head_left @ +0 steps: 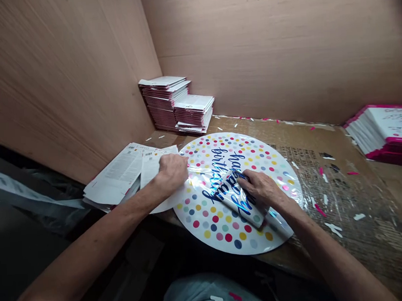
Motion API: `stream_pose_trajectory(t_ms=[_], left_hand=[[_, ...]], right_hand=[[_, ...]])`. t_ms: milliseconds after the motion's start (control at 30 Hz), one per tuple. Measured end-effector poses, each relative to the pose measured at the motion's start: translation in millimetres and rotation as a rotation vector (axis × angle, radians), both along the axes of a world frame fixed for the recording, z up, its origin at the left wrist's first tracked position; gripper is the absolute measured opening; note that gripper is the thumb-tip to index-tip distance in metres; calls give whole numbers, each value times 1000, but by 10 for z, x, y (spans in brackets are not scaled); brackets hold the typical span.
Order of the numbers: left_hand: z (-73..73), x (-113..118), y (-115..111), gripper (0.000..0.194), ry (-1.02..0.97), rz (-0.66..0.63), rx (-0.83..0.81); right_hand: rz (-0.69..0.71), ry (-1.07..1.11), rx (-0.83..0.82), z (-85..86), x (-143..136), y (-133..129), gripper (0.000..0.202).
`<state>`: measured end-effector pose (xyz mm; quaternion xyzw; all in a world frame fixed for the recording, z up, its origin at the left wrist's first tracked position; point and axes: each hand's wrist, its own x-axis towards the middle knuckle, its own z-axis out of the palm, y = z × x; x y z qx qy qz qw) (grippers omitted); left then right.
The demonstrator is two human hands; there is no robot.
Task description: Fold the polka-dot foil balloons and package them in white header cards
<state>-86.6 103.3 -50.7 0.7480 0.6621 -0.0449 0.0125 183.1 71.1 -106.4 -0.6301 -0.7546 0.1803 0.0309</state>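
A large round white sheet with coloured dots and blue "happy birthday" lettering (222, 217) lies on the cardboard-covered table. My right hand (261, 187) is closed on a folded shiny foil piece (240, 202) with blue lettering, over the middle of the round sheet. At the sheet's left edge, my left hand (174, 170) is closed; what its fingers hold, if anything, is hidden. Under and beside that hand are white printed papers (115, 174), partly covered by my left forearm.
Two stacks of folded white and pink cards (164, 103) stand in the back left corner against wooden walls. More pink-edged cards (397, 127) stand at the right. Small white and pink scraps (334, 228) are scattered on the cardboard (371, 203).
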Motion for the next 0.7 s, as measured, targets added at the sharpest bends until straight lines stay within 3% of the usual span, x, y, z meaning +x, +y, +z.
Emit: stream_pose_trajectory(t_ms=[67, 133, 233, 300, 367, 433, 533, 700], left_hand=[[-5, 120, 7, 37, 24, 16, -4], [-35, 59, -66, 38, 38, 15, -15], [-177, -251, -275, 35, -43, -187, -50], [-323, -447, -420, 38, -114, -392, -43], [-465, -546, -525, 41, -127, -518, -6], [-568, -549, -573, 34, -96, -570, 36], [-638, -482, -554, 24, -13, -636, 62], [-637, -388, -452, 25, 84, -675, 62]], right_hand=[[-1, 39, -8, 17, 126, -79, 26], [-16, 55, -9, 60, 211, -169, 22], [33, 155, -31, 129, 159, -293, 19], [101, 302, -63, 147, -23, -351, 23], [180, 429, -92, 132, -287, -395, 26], [244, 444, -95, 97, -564, -431, 25], [236, 271, -60, 47, -870, -468, 22], [131, 183, 90, -5, -1009, -459, 15]])
